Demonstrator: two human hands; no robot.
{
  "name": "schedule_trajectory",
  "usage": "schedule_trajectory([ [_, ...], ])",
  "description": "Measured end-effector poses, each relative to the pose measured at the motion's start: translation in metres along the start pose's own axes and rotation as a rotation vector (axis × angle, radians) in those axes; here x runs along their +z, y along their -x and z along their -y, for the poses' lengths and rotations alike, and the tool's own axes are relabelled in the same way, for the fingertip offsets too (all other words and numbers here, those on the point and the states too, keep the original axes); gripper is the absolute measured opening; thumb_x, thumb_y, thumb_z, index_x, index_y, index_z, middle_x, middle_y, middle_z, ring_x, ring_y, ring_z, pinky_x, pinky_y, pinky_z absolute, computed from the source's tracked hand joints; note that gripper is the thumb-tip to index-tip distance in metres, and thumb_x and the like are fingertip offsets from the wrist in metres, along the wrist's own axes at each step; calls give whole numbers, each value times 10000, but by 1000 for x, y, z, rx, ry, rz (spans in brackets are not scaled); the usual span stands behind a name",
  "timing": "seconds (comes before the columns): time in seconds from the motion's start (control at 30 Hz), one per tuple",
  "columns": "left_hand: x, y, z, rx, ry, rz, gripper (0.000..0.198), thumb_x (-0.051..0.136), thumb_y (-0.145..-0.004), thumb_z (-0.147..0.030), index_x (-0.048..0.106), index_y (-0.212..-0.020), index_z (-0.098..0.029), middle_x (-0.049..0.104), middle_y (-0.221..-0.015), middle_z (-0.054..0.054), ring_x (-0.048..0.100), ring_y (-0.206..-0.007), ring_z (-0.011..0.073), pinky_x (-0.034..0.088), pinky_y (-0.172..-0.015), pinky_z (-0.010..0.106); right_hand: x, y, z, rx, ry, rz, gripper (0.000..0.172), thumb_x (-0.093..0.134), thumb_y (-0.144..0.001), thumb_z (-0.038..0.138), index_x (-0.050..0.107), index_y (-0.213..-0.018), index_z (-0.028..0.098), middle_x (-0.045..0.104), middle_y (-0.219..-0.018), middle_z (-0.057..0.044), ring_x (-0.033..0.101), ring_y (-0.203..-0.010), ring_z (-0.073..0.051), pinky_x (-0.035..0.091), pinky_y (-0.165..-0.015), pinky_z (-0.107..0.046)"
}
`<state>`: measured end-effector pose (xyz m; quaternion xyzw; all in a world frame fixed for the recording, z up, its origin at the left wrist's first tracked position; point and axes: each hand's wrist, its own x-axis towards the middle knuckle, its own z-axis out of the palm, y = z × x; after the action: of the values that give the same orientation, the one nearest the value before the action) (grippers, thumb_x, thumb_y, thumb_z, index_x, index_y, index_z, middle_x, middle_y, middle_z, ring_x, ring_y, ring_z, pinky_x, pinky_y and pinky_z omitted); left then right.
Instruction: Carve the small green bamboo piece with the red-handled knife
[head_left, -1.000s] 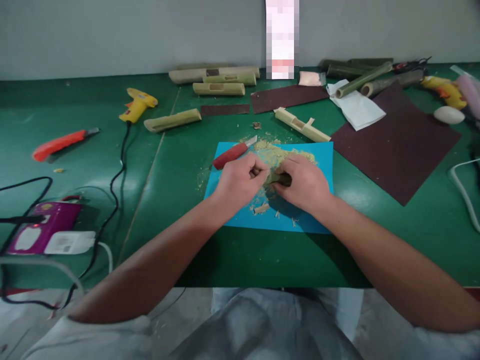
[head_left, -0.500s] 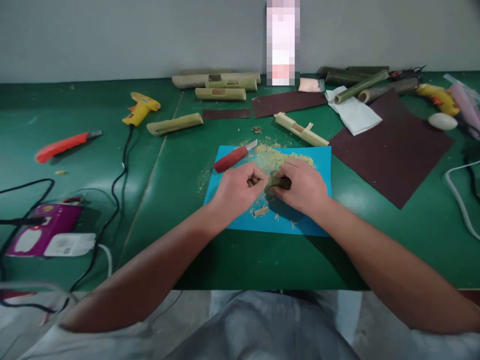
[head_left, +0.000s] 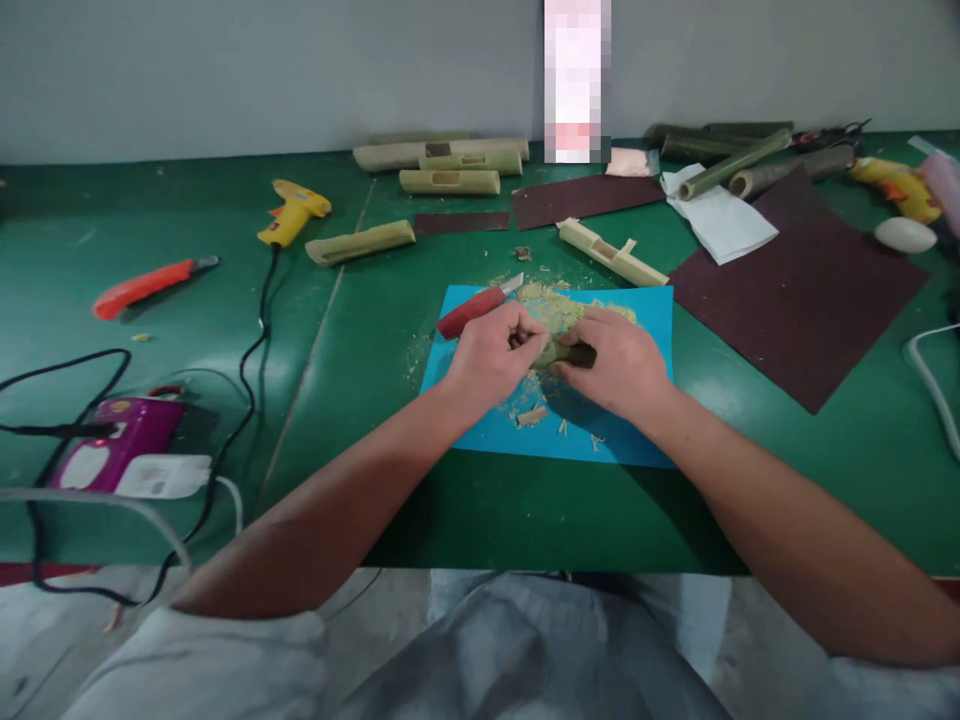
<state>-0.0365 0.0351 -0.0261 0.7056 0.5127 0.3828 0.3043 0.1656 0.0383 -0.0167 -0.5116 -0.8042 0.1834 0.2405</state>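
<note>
My right hand (head_left: 619, 360) is wrapped round a short green bamboo piece (head_left: 564, 355) and covers part of it. At the piece's left end, the thumb and forefinger of my left hand (head_left: 499, 350) are pinched together; whatever is between them is too small to make out. Both hands are over a blue sheet (head_left: 495, 440) strewn with pale bamboo shavings (head_left: 559, 305). Just beyond my left hand lies a red-handled knife (head_left: 476, 308), its blade pointing away to the right. A small curled bamboo chip (head_left: 532, 416) rests below the hands.
Cut bamboo tubes (head_left: 450, 182) lie along the wall, and a notched one (head_left: 611, 252) lies beyond the sheet. To the left are a yellow glue gun (head_left: 289, 215), an orange cutter (head_left: 146, 288) and a purple power strip (head_left: 124, 440) with cables. Dark brown sheets (head_left: 802, 310) spread out at right.
The whole view has shifted slightly, so things appear a little further right and higher. Both hands keep their grip, and the bamboo piece has turned slightly between them.
</note>
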Motion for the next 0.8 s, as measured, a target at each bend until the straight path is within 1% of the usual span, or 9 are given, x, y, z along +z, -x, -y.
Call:
schedule_trajectory([
  [0.17, 0, 1, 0, -13, -21, -3, 87, 683, -862, -233, 665, -798, -177, 655, -699, -21, 521, -592, 92, 416, -560, 240, -3, -2, 1, 21, -24, 30, 99, 762, -789, 269, 695, -850, 230, 699, -923, -52, 616, -892, -230, 426, -722, -347],
  [0.3, 2, -4, 0, 6, -1, -19, 72, 671, -860, -222, 663, -805, -177, 669, -733, -9, 556, -634, 103, 435, -582, 243, -3, -3, 1, 24, 4, 24, 97, 761, -790, 279, 695, -826, 219, 681, -905, -58, 607, -871, -230, 401, -675, -347],
  [0.5, 1, 1, -4, -24, -31, -20, 86, 672, -865, -227, 661, -793, -182, 654, -696, -21, 523, -597, 95, 418, -555, 236, -2, -3, 1, 24, -15, 29, 95, 761, -786, 272, 693, -839, 234, 693, -911, -46, 609, -875, -224, 421, -707, -343],
  [0.67, 3, -1, -3, -6, 1, -38, 83, 670, -856, -225, 649, -790, -180, 662, -726, -14, 550, -624, 100, 436, -573, 238, -4, -3, 2, 31, 2, 27, 100, 758, -785, 273, 672, -810, 231, 679, -907, -57, 611, -888, -235, 425, -702, -351],
  [0.8, 4, 0, -2, -31, 2, -29, 84, 674, -863, -233, 652, -799, -184, 649, -699, -24, 529, -600, 96, 423, -559, 238, -3, -3, 1, 30, -13, 38, 99, 756, -791, 285, 679, -829, 236, 685, -906, -51, 612, -888, -233, 432, -712, -352],
])
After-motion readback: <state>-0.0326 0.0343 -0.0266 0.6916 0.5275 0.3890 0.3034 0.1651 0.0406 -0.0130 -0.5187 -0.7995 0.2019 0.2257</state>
